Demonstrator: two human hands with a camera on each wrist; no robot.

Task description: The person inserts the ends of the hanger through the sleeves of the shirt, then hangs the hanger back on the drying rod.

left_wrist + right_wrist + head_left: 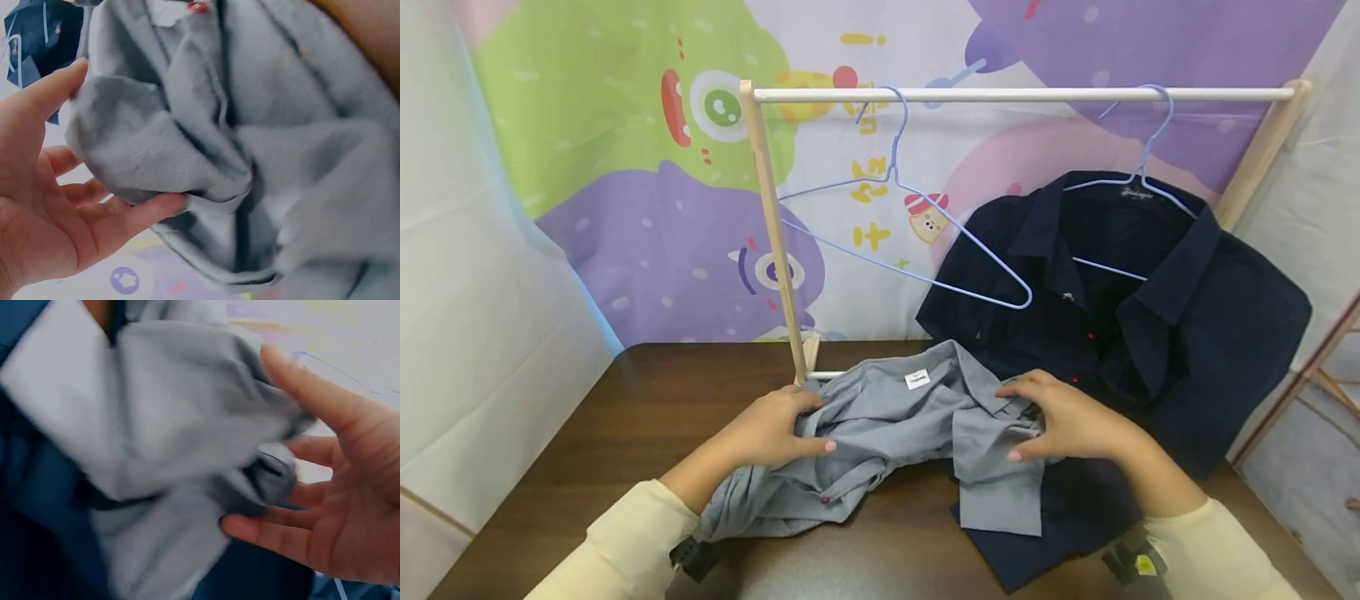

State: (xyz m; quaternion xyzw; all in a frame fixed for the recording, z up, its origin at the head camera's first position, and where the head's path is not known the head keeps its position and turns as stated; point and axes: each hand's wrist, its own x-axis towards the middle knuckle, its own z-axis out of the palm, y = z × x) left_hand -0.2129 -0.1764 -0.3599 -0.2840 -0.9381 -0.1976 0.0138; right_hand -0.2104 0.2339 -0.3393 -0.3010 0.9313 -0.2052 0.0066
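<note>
A grey shirt [895, 425] with a white neck label lies bunched on the brown table, its collar toward the rack and one sleeve folded down at the right. My left hand [782, 429] is at the shirt's left side, thumb and fingers spread apart at the cloth [137, 137]. At the opposite side, my right hand [1067, 421] has its thumb and fingers apart around a bunched part of the shirt [181, 406]. A bare blue wire hanger [958, 287] hangs from the rack above the shirt.
The rack has a white rail [1022, 95] and wooden posts. A navy shirt [1240, 308] hangs on another blue hanger [1142, 158] at the right, its lower part on the table [587, 450]. A cartoon-printed cloth [655, 200] hangs behind.
</note>
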